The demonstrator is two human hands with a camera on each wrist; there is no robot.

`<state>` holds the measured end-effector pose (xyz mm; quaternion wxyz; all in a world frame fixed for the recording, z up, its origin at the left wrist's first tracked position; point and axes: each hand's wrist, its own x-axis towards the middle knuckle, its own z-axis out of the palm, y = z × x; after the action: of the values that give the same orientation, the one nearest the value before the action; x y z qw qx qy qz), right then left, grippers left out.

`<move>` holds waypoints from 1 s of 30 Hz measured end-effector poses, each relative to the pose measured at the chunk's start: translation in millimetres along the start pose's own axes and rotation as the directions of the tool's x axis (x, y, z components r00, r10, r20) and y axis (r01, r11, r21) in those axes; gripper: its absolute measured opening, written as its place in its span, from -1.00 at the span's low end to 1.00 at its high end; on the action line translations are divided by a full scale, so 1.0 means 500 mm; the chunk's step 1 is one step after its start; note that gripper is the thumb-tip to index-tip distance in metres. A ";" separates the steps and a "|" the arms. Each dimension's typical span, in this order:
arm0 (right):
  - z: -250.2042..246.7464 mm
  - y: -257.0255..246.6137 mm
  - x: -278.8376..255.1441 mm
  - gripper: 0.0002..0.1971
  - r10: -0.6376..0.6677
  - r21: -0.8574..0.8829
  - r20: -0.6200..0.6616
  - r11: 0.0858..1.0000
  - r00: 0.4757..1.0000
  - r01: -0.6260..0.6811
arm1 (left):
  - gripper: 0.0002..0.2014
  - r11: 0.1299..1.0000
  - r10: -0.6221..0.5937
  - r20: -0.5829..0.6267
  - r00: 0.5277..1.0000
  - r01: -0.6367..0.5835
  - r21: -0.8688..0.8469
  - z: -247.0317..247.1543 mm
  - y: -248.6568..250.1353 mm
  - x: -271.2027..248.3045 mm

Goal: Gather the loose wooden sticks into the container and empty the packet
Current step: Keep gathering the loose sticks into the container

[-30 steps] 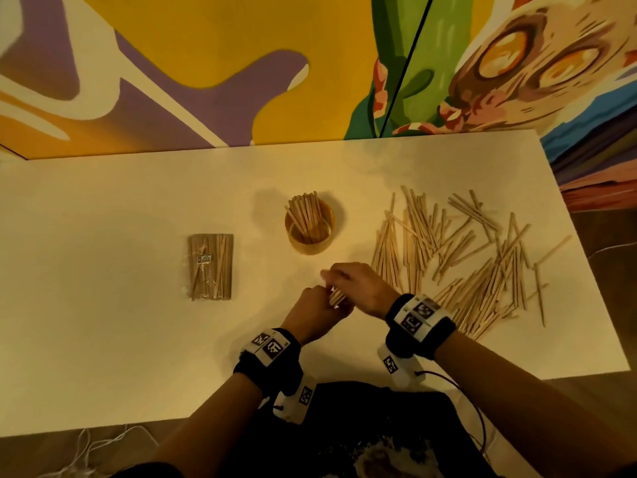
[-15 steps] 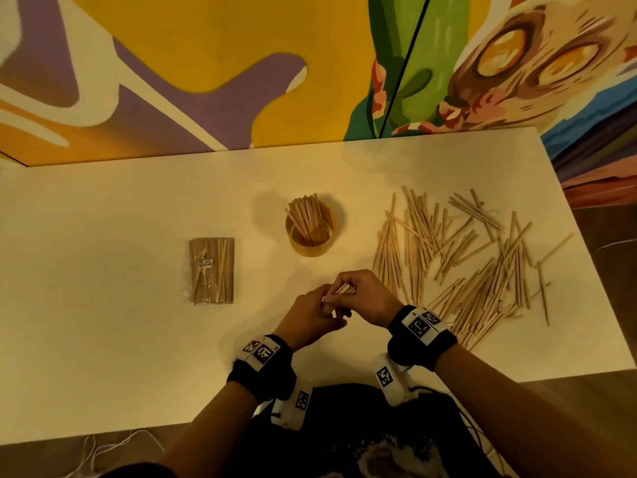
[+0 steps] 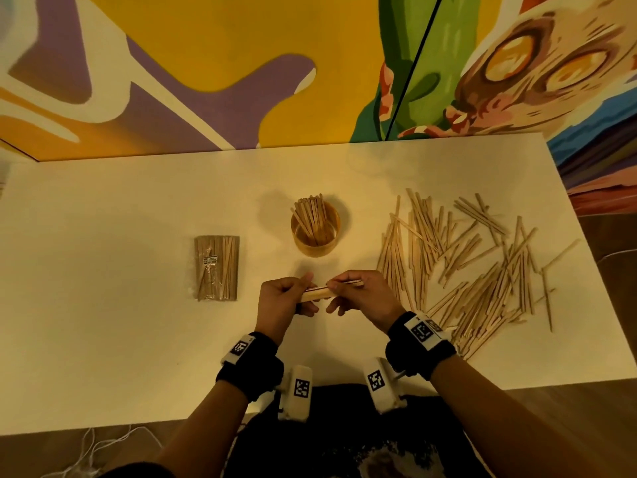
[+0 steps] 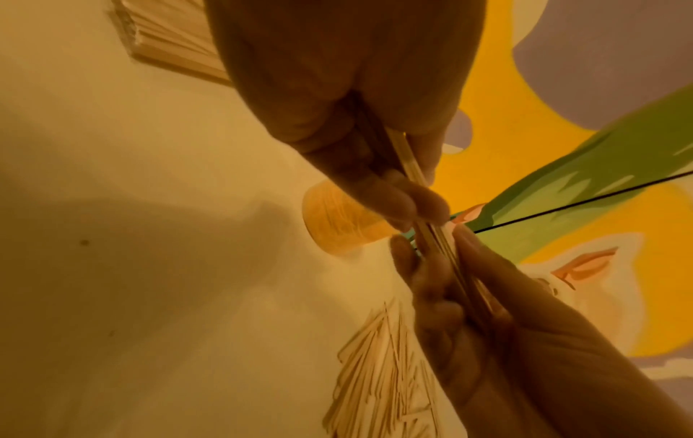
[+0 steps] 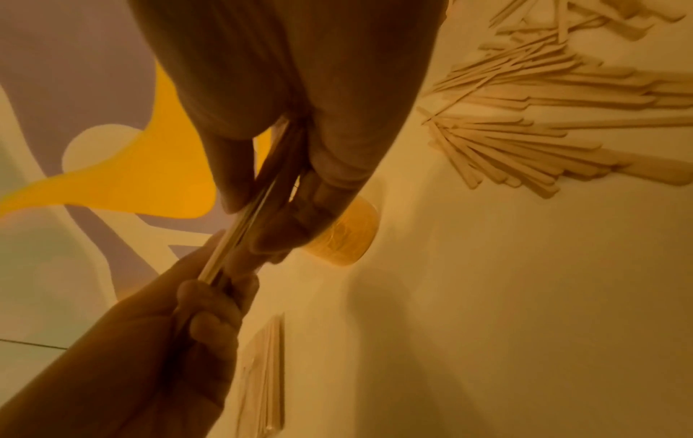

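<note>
A small bundle of wooden sticks (image 3: 317, 294) is held level just above the table between both hands. My left hand (image 3: 293, 296) grips its left end and my right hand (image 3: 348, 291) pinches its right end. The wrist views show the same bundle (image 4: 431, 234) (image 5: 240, 237) clamped between thumbs and fingers. Behind the hands stands a round wooden container (image 3: 315, 236) with several sticks upright in it. A clear packet of sticks (image 3: 216, 268) lies flat to the left. Many loose sticks (image 3: 475, 267) lie scattered on the right.
The white table (image 3: 103, 322) backs onto a painted wall (image 3: 206, 63); its right edge runs close past the scattered sticks. White cables (image 3: 103, 446) lie on the floor at the lower left.
Both hands have drawn back from the stick pile toward me and lifted, and the bundle they hold has turned level between them.
</note>
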<state>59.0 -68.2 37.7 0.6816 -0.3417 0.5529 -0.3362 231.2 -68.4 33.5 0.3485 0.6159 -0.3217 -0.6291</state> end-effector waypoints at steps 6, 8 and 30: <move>-0.019 -0.005 -0.011 -0.85 0.018 0.074 -0.016 0.997 1.000 -0.017 | -0.83 0.999 0.014 0.195 0.981 -0.021 0.034 -0.018 0.011 -0.004; -0.021 -0.004 -0.011 -0.86 0.043 0.124 -0.007 0.991 0.999 -0.042 | -0.81 0.998 0.038 0.206 0.978 -0.047 0.038 -0.021 0.014 -0.005; -0.027 0.000 -0.008 -0.87 0.026 0.247 0.038 0.968 0.999 -0.035 | -0.82 0.986 0.138 0.236 0.962 -0.157 0.061 -0.018 0.025 -0.003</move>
<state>45.2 -65.9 37.5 0.7334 -0.2513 0.4999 -0.3861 240.6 -73.6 44.6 0.3298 0.5261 -0.4297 -0.6555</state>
